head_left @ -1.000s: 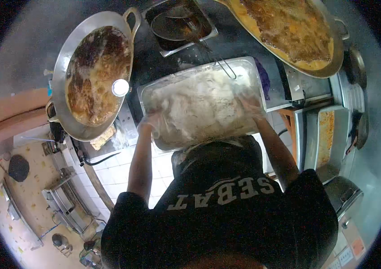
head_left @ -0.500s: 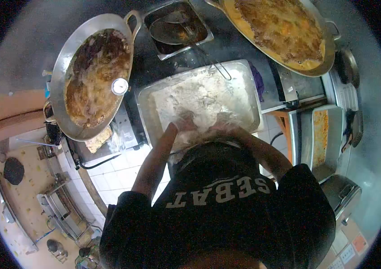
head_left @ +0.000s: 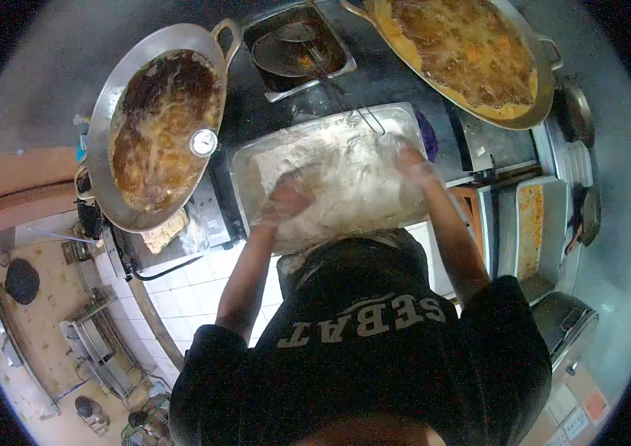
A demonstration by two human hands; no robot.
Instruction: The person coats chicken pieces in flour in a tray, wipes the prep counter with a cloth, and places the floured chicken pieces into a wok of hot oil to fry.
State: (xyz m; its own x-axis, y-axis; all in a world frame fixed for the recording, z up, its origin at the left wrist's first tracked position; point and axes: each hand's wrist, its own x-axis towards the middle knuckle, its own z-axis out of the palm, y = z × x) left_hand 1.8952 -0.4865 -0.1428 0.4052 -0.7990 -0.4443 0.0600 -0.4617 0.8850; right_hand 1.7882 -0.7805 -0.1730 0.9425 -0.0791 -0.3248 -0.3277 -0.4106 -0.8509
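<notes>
A rectangular metal tray (head_left: 237, 175) holds a bed of white flour (head_left: 353, 167). My left hand (head_left: 289, 197) is over the left part of the flour, its fingers smeared by motion. Above the tray's right side is my right hand (head_left: 412, 161), also blurred, so I cannot make out its fingers. The two hands are well apart, and no object shows in either. Flour dusts the hands. The handle of a wire skimmer (head_left: 364, 117) reaches over the tray's far rim.
Wide pans of bubbling oil stand at left (head_left: 104, 111) and far right (head_left: 546, 108); a round thermometer (head_left: 203, 143) is at the left pan's rim. A dark metal pan (head_left: 278, 95) sits behind the tray. Purple cloth (head_left: 427, 136) lies beside it.
My hands were close together in the flour near the front of the tray. They have moved apart, my right hand up and to the right, my left slightly left, leaving smoother flour between.
</notes>
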